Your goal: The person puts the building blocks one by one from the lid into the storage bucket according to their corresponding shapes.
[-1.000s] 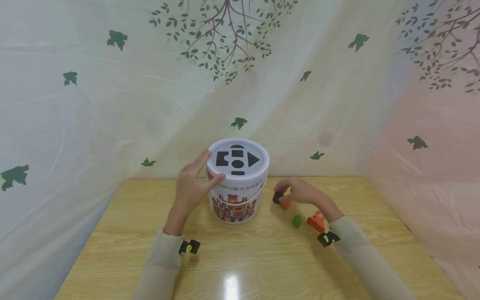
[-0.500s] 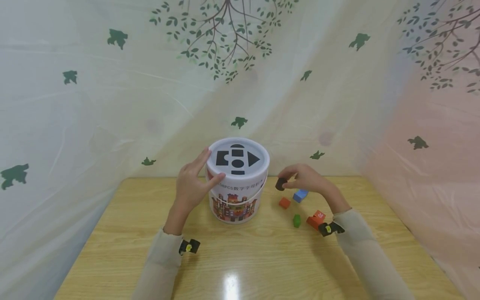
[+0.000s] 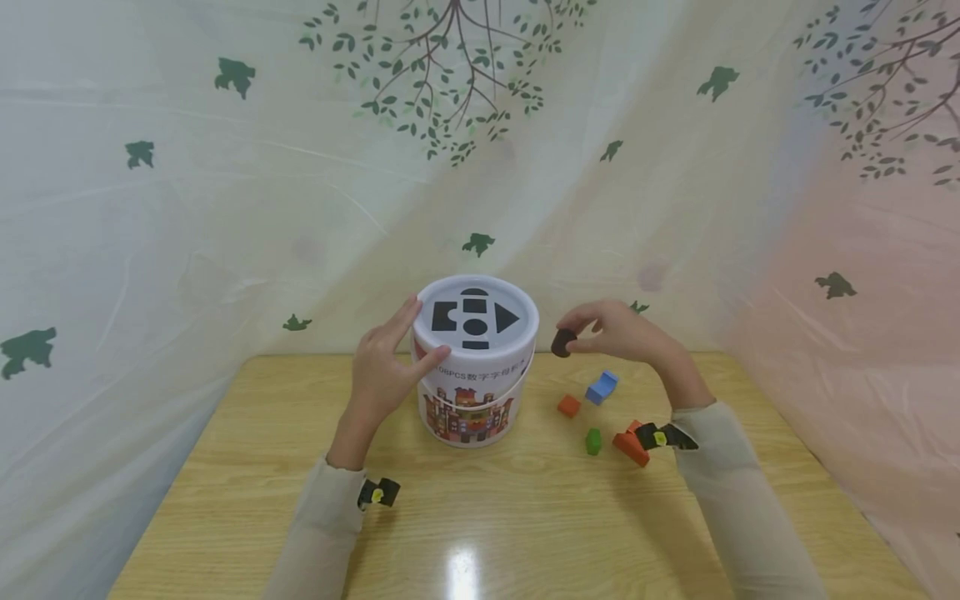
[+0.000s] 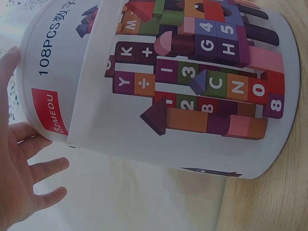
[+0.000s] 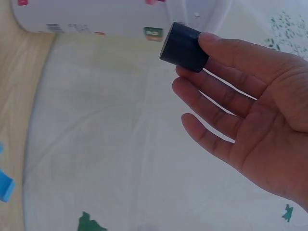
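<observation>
A white bucket [image 3: 470,375] stands upright, its lid [image 3: 501,340] cut with several shaped holes. My left hand [image 3: 375,371] rests against its left side with spread fingers, the thumb over the lid's front rim. In the left wrist view, the bucket's printed letter blocks [image 4: 209,50] show beside the left hand [image 4: 21,168]. Right of the bucket, my right hand [image 3: 618,333] pinches a black cylinder block [image 5: 184,47] between thumb and fingertips, raised above the table and apart from the lid. The other fingers of the right hand [image 5: 255,103] are loosely bent.
On the wooden table [image 3: 480,508], right of the bucket, lie a blue block [image 3: 602,388] with a curved hollow, a small orange-red block [image 3: 569,406], a green block [image 3: 593,442] and red blocks [image 3: 630,448] partly behind the right wrist's strap. A leaf-printed curtain [image 3: 360,217] hangs behind.
My right hand has lifted the black cylinder block up from beside the small orange-red block. The blue block has come into sight. My left hand and the bucket stay put.
</observation>
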Demonstrator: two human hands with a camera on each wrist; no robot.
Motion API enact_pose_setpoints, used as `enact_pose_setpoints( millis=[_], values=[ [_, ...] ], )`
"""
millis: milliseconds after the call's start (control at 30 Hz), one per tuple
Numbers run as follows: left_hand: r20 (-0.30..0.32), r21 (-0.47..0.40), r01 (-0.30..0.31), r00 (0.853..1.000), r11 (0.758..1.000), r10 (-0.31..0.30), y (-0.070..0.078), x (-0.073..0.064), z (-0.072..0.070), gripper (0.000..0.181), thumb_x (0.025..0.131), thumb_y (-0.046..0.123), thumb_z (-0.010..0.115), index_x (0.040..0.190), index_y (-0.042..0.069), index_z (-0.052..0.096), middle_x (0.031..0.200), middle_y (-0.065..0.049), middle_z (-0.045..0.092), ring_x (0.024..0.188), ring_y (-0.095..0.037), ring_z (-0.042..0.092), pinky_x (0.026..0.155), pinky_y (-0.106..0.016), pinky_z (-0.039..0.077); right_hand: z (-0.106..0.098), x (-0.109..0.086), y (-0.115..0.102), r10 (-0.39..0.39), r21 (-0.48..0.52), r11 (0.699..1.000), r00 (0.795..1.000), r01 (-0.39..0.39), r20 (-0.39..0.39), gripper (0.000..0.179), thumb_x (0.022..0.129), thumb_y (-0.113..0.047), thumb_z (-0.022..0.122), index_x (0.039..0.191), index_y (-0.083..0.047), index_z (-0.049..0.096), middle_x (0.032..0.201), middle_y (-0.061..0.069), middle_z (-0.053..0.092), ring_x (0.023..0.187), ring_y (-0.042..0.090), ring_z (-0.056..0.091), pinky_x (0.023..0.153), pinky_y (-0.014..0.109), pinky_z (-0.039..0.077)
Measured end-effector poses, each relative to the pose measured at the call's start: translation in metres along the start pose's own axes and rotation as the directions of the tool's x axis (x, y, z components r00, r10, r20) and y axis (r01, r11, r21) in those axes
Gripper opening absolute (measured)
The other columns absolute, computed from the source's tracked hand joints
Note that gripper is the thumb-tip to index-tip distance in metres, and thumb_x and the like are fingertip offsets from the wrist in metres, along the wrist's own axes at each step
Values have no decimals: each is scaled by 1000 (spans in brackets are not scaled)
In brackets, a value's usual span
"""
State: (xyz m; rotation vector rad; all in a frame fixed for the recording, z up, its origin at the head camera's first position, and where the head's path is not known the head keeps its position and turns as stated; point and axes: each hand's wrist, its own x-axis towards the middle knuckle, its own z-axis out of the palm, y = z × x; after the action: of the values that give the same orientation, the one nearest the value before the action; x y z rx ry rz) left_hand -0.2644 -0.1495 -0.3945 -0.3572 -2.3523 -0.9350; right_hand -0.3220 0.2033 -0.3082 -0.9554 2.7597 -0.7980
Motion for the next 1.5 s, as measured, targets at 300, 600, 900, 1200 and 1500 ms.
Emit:
enact_pose_setpoints(
  millis=[300,600,900,1200,1500],
  values=[
    [5,-6,5,1000,1000,-5,0,0,-1,84,87,51,75,156,17,42,162,-2,40,145,-29,48,120,-59,33,-18,3,-24,-21,-51,998,999,20,-32,28,93,-14,75,120,-7,72,111,7,76,108,26,67,101,57,51],
    [12,-21,9,1000,1000,-9,0,0,0,83,88,51,75,157,17,41,163,-2,39,146,-29,46,121,-59,31,-24,11,-44,-33,-49,998,998,30,-49,30,92,-13,76,121,-9,72,112,6,75,110,26,65,103,56,49],
    [15,-19,12,1000,1000,-12,0,1,-1,83,88,50,75,157,17,41,163,-2,39,146,-28,46,121,-59,31,-25,20,-60,-45,-40,998,998,43,-50,31,93,-17,75,123,-10,72,115,5,75,113,24,65,105,54,47],
    [9,-19,4,1000,1000,-3,-1,1,0,83,88,50,75,156,17,42,163,-2,40,146,-28,47,121,-58,32,-20,29,-76,-79,-19,997,995,78,-63,33,92,-18,77,124,-12,72,117,4,75,113,23,65,104,53,48],
    [14,-21,7,1000,1000,-7,-2,1,0,83,88,51,75,156,17,42,163,-2,39,146,-28,46,122,-58,31,-11,40,-83,-105,1,994,991,106,-82,39,92,-16,76,129,-6,69,123,9,73,116,26,65,105,53,49]
  ],
)
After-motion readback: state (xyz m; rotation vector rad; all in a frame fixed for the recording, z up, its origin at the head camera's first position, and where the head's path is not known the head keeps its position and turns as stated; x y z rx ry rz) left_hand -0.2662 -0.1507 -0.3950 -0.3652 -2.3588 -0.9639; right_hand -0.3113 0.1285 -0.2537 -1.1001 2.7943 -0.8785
